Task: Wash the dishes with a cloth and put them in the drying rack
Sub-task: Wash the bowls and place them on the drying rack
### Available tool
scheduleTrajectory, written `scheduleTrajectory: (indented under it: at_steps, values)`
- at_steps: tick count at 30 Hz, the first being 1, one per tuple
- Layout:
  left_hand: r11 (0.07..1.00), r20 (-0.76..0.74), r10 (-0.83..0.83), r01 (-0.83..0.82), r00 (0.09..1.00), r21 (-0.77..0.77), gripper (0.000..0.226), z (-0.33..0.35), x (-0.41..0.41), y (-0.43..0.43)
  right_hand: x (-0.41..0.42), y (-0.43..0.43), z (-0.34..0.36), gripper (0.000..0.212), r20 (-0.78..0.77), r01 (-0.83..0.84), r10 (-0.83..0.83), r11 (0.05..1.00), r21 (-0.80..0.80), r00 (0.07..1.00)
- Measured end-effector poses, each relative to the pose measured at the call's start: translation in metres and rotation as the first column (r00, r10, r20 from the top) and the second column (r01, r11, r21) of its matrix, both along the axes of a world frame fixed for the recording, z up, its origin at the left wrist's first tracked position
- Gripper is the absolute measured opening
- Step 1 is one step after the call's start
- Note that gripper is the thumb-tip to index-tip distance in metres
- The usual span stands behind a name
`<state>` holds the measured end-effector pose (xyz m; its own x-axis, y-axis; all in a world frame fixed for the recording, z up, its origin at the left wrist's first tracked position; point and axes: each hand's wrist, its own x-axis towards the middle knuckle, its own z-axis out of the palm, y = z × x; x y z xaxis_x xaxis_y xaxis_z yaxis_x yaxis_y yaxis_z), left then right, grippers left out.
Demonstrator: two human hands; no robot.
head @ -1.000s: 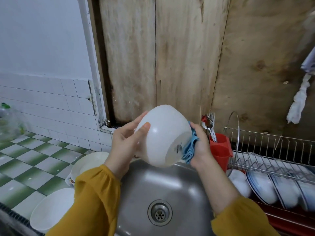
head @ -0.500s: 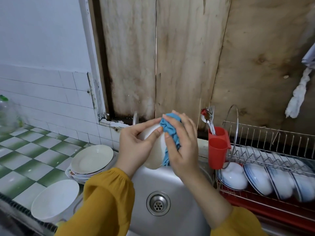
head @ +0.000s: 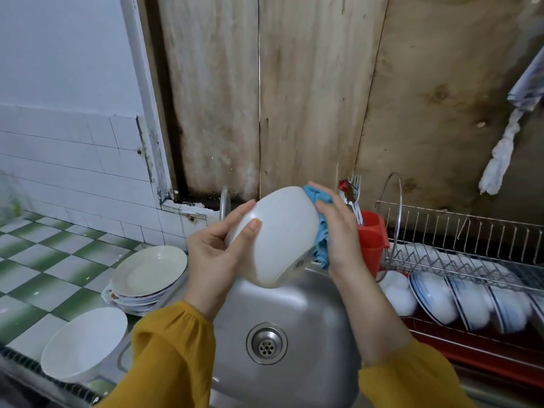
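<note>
A white bowl (head: 279,237) is held tipped on its side above the sink (head: 309,319), its base turned towards the lower right. It is gripped by the left hand (head: 217,245), with the thumb laid on the outer wall and the fingers curled at the rim. A blue cloth (head: 322,240) is bunched under the right hand (head: 341,231) and pressed against the bowl's base side, with curved fingers and thumb closed over it (part of the cloth hangs below the palm).

Left of the sink, a stack of plates (head: 148,272) is seen on the tiled surface (head: 44,260), and a second bowl (head: 85,343) lies nearer the camera. Right of the sink, the drying rack (head: 459,231) is seen, with blue-rimmed bowls (head: 453,298) stood on edge in its lower tier. A red cup (head: 372,237) holding cutlery (head: 351,195) is hung at the rack's end nearest the sink. A tap (head: 225,201) is partly visible behind the sink.
</note>
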<state>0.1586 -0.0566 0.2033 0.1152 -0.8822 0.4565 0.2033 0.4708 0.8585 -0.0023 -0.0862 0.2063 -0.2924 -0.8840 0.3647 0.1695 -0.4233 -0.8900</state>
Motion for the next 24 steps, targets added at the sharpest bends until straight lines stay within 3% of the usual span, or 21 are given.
scheduleTrajectory:
  at_steps: [2,3,5,6,8,10,11,12,15,19,21,24]
  values:
    - [1.0,0.036,0.02,-0.019,0.999,-0.022,0.025,0.001,-0.002,0.0,0.01,0.008,0.001,0.035,-0.333,0.13,-0.215,0.957,-0.259,0.918]
    - [1.0,0.029,0.021,-0.021,0.999,-0.017,0.024,0.001,-0.002,0.0,0.015,0.012,-0.002,0.036,-0.48,0.161,-0.353,0.904,-0.396,0.803]
    - [1.0,-0.015,0.001,-0.001,1.0,0.003,0.026,-0.001,0.0,0.0,0.021,0.016,-0.009,0.037,-0.598,0.114,-0.5,0.818,-0.564,0.626]
    - [1.0,-0.038,-0.005,0.006,0.999,0.012,0.027,-0.003,0.002,0.001,0.021,0.015,-0.012,0.036,-0.591,0.095,-0.507,0.803,-0.588,0.627]
    - [1.0,-0.064,-0.008,0.01,0.998,0.022,0.027,-0.007,0.006,0.002,0.018,0.013,-0.011,0.03,-0.477,0.122,-0.397,0.852,-0.509,0.784]
    - [1.0,-0.069,-0.008,0.009,0.998,0.019,0.028,-0.008,0.007,0.007,0.014,0.007,-0.004,0.026,-0.146,0.084,-0.119,0.97,-0.229,0.982]
    - [1.0,-0.055,-0.009,0.009,0.998,0.006,0.028,-0.007,0.008,0.009,0.011,0.003,-0.001,0.026,0.012,0.038,-0.037,0.994,-0.1,0.999]
    - [1.0,-0.032,-0.007,0.007,0.999,-0.006,0.026,-0.006,0.009,0.01,0.009,0.001,0.001,0.026,0.07,0.014,-0.013,1.0,-0.019,0.997]
    - [0.999,0.015,0.018,-0.018,1.0,-0.05,0.026,0.0,0.013,0.012,0.017,0.012,0.0,0.03,-0.074,0.093,-0.1,0.992,-0.09,0.992]
    - [0.998,-0.023,0.028,-0.029,0.999,-0.057,0.025,-0.001,0.019,0.011,0.029,0.027,-0.013,0.034,-0.386,0.151,-0.345,0.879,-0.452,0.855]
    - [0.999,-0.067,0.01,-0.014,0.998,-0.053,0.024,-0.006,0.024,0.01,0.027,0.025,-0.014,0.033,-0.31,0.127,-0.262,0.909,-0.396,0.914]
    - [0.999,-0.161,-0.015,0.008,0.987,-0.041,0.016,-0.016,0.03,0.006,0.018,0.021,-0.009,0.033,0.014,-0.025,0.028,0.989,-0.143,1.0]
